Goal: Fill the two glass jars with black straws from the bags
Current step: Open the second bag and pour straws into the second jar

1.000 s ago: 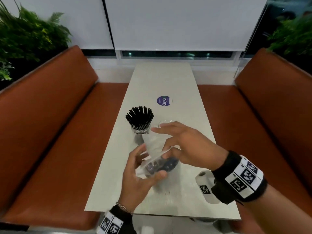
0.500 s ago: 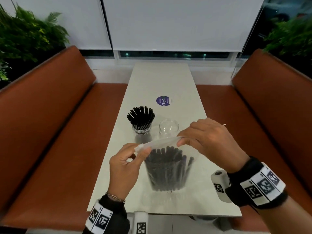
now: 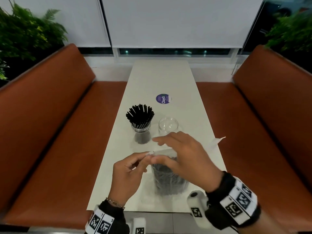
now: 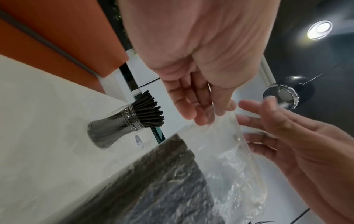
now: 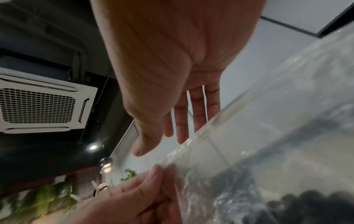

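L hand [image 3: 125,176] pinches one top corner of the bag [image 3: 168,178] of black straws standing on the worktop [image 3: 160,78]; R hand [image 3: 185,154] is over the mouth w/ fingers straight, not gripping anything. Risk: one-corner hold on slick film, so bag could slump or tip and dump straws. Just beyond R hand is the empty jar [image 3: 168,124], filled jar [image 3: 141,127] beside it; a knock could topple either.

White table [image 3: 168,76], purple round sticker [image 3: 162,98], orange benches [image 3: 42,119], blurry plants, perhaps ferns [image 3: 25,34]
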Action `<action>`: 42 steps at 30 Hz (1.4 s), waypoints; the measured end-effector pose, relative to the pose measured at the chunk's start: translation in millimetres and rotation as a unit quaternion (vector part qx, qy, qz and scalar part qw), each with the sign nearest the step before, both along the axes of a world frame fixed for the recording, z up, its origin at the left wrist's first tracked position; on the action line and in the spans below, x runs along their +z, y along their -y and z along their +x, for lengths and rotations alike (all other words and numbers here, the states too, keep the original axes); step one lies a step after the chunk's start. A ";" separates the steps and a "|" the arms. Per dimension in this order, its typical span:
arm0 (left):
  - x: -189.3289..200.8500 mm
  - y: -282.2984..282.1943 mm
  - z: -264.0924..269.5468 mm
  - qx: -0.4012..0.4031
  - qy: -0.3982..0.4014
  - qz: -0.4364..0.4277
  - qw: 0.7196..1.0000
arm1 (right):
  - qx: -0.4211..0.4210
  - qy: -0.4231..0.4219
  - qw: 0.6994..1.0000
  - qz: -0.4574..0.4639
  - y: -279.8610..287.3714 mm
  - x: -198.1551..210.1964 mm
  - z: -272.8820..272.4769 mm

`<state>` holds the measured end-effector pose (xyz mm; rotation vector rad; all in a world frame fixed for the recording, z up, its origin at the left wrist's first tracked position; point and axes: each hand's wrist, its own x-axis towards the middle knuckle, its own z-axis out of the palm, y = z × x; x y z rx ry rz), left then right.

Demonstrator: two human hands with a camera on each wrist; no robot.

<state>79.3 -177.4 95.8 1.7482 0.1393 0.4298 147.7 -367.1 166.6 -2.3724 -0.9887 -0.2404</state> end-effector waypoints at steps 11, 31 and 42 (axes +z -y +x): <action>0.0 -11.3 -1.3 0.047 0.010 0.046 0.998 | 0.053 0.049 0.993 -0.094 9.8 -0.8 20.2; -5.8 -11.4 -2.1 -0.006 -0.016 0.021 1.000 | -0.196 0.009 0.972 -0.131 144.7 8.9 -1.7; -4.1 -5.5 -2.7 -0.053 -0.013 0.022 0.998 | -0.082 -0.046 0.976 -0.196 74.9 -0.1 -11.9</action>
